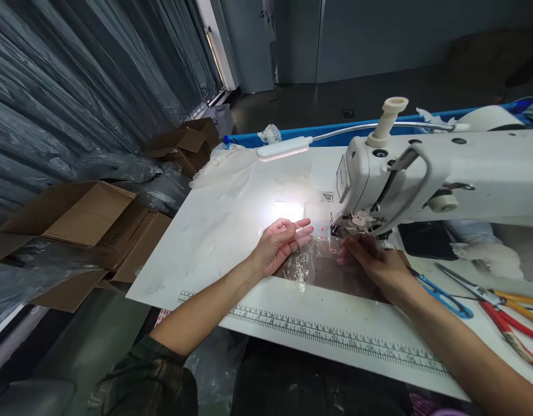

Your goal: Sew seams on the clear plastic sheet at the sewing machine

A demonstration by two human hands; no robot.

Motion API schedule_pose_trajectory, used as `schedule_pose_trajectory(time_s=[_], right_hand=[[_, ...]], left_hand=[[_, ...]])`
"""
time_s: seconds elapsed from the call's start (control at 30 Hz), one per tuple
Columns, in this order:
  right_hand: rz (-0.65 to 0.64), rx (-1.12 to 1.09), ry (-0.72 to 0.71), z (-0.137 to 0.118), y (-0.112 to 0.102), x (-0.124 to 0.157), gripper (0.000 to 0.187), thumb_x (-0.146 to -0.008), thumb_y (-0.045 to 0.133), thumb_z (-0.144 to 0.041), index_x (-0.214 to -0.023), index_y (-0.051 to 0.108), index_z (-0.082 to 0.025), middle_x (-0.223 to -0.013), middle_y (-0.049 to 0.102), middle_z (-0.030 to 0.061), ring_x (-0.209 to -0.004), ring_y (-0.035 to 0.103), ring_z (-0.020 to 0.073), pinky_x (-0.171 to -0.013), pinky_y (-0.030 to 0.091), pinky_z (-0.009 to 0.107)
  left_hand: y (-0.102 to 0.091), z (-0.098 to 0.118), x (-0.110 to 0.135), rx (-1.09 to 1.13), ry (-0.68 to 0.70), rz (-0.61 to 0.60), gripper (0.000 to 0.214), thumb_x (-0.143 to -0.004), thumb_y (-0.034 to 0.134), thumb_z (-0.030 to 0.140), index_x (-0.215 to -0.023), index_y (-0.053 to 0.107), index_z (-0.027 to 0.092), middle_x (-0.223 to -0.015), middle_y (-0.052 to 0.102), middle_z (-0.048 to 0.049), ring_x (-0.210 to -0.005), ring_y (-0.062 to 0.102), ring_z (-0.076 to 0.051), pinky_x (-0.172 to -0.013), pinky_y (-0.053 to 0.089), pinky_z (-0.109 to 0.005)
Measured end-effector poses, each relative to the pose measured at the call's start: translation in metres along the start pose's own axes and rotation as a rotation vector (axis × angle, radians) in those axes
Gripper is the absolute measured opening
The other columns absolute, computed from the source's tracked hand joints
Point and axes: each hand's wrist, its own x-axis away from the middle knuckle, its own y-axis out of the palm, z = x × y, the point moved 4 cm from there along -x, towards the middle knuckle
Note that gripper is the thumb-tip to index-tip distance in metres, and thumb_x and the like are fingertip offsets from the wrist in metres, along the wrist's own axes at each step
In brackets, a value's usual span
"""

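Observation:
A clear plastic sheet [303,268] with small red marks lies at the front of the white sewing machine [357,179], over a brown patch [335,283] on the tabletop. My left hand [280,245] has its thumb and fingers closed on the sheet's left part, the fingertips pointing toward the needle area. Close beside the presser foot [338,231], my right hand [376,263] pinches the sheet's right edge; its fingertips are partly hidden. A pinkish tuft of thread or fabric [361,218] hangs at the machine head.
Blue-handled scissors [443,297], orange-handled scissors [515,300] and a red-handled tool [509,329] lie on the right. A lamp [283,149] lights the white table [218,231]. A printed ruler [318,335] runs along the front edge. Cardboard boxes [88,225] stand at left.

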Motion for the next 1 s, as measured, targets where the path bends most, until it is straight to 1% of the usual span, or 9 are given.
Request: schedule_pose_trajectory(time_s=[0.23,0.37,0.47,0.6,0.67,0.77,0.83,0.93,1.0], right_hand=[[0.050,0.048,-0.005,-0.001,0.001,0.001,0.044,-0.071,0.072,-0.063,-0.087,0.064,-0.022,-0.082,0.074,0.0093,-0.077,0.072,0.0283,-0.066,0.063,0.040],[-0.076,0.247,-0.064,-0.007,-0.005,0.002,0.041,-0.073,0.070,-0.060,-0.090,0.065,-0.022,-0.080,0.072,0.0064,-0.069,0.069,0.0227,-0.058,0.058,0.033],[-0.200,0.566,-0.100,-0.012,-0.015,0.004,0.037,-0.071,0.074,-0.050,-0.094,0.067,-0.023,-0.071,0.068,0.0015,-0.063,0.063,0.0184,-0.054,0.050,0.029],[-0.073,0.766,-0.134,-0.018,-0.036,0.001,0.021,-0.076,0.065,-0.041,-0.080,0.063,-0.021,-0.066,0.064,0.0006,-0.061,0.059,0.0178,-0.052,0.043,0.028],[-0.010,0.772,-0.165,-0.019,-0.040,-0.001,0.019,-0.077,0.063,-0.040,-0.073,0.058,-0.022,-0.066,0.062,0.0004,-0.060,0.057,0.0172,-0.052,0.040,0.028],[-0.013,0.793,-0.173,-0.020,-0.039,-0.001,0.025,-0.076,0.063,-0.045,-0.071,0.056,-0.022,-0.063,0.060,-0.0004,-0.059,0.056,0.0170,-0.052,0.039,0.028],[-0.039,0.896,-0.163,-0.021,-0.038,0.001,0.029,-0.071,0.067,-0.048,-0.068,0.055,-0.023,-0.060,0.059,-0.0011,-0.056,0.055,0.0170,-0.050,0.037,0.028],[-0.081,0.995,-0.190,-0.022,-0.039,0.008,0.022,-0.068,0.070,-0.041,-0.071,0.057,-0.023,-0.059,0.058,-0.0024,-0.056,0.053,0.0160,-0.050,0.035,0.028],[-0.143,0.884,-0.186,-0.021,-0.038,0.011,0.017,-0.071,0.068,-0.037,-0.075,0.059,-0.022,-0.061,0.057,-0.0030,-0.057,0.052,0.0143,-0.052,0.036,0.026]], left_hand=[[-0.002,0.000,-0.002,-0.001,-0.016,0.039,0.020,-0.086,0.067,0.024,-0.085,0.049,0.015,-0.121,0.065,-0.0150,-0.110,0.067,-0.024,-0.109,0.047,-0.044],[-0.003,0.000,-0.001,-0.173,-0.002,0.016,0.023,-0.088,0.065,0.030,-0.087,0.049,0.015,-0.114,0.068,-0.0153,-0.099,0.070,-0.022,-0.097,0.055,-0.044],[-0.007,0.004,0.001,-0.617,0.099,0.045,0.019,-0.090,0.060,0.032,-0.091,0.051,0.015,-0.100,0.070,-0.0120,-0.083,0.071,-0.021,-0.076,0.060,-0.040],[-0.010,0.023,0.003,-1.413,0.456,0.162,0.022,-0.092,0.052,0.022,-0.111,0.057,0.013,-0.114,0.065,-0.0165,-0.097,0.066,-0.028,-0.073,0.056,-0.043],[-0.006,0.025,0.003,-1.589,0.586,0.033,0.026,-0.093,0.047,0.019,-0.116,0.059,0.016,-0.125,0.061,-0.0153,-0.109,0.061,-0.030,-0.080,0.053,-0.046],[0.004,0.014,0.008,-1.587,0.641,-0.432,0.026,-0.093,0.052,0.022,-0.116,0.063,0.025,-0.129,0.063,-0.0066,-0.116,0.059,-0.025,-0.096,0.046,-0.046],[0.012,0.005,0.018,-1.576,0.630,-0.643,0.031,-0.091,0.060,0.029,-0.122,0.061,0.027,-0.134,0.060,-0.0055,-0.121,0.057,-0.026,-0.102,0.041,-0.047],[0.021,-0.005,0.034,-1.656,0.619,-0.672,0.039,-0.091,0.060,0.034,-0.127,0.058,0.022,-0.138,0.056,-0.0119,-0.120,0.057,-0.029,-0.099,0.041,-0.048],[0.025,-0.006,0.042,-1.685,0.623,-0.641,0.041,-0.089,0.062,0.035,-0.127,0.059,0.018,-0.137,0.056,-0.0162,-0.116,0.058,-0.031,-0.096,0.043,-0.048]])
